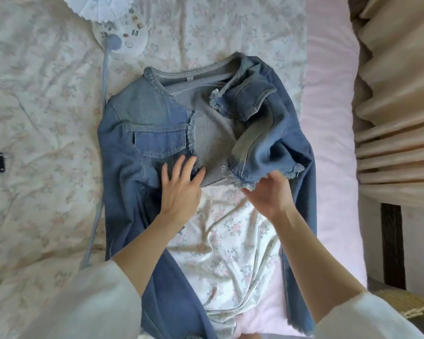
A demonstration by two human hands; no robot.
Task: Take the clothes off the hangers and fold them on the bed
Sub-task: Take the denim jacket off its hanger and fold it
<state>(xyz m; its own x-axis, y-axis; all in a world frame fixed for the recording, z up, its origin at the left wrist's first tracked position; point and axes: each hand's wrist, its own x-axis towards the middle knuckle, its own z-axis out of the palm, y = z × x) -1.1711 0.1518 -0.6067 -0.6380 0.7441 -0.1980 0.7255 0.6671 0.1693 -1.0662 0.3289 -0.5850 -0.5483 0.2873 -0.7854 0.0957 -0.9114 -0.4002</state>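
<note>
Lying front-up at the centre of the frame, the jacket (pixel 157 133) was spread on the bed (pixel 34 143), off any hanger, its collar toward the top and both sleeves trailing down past the person's arms. The left hand (pixel 179 187) rested flat on the jacket's left front panel near the hem, fingers straight and spread, gripping nothing. The right hand (pixel 269 194) sat under the frayed hem of the right front panel, which was bunched and turned back on itself; its fingers looked loosely curved against the cloth, but whether they pinched it I cannot tell.

The step in hand appeared to be smoothing the fronts before folding. To do it well, the right panel probably wanted drawing down and outward until it lay flat and met the left one, while the left hand pinned its side so the body did not slide. Sleeves would likely fold in cleaner afterwards.

A power strip (pixel 123 37) with its cord (pixel 101 167) lay at the upper left, the cord running just beside the jacket; a curtain (pixel 397 94) hung at the right edge.
</note>
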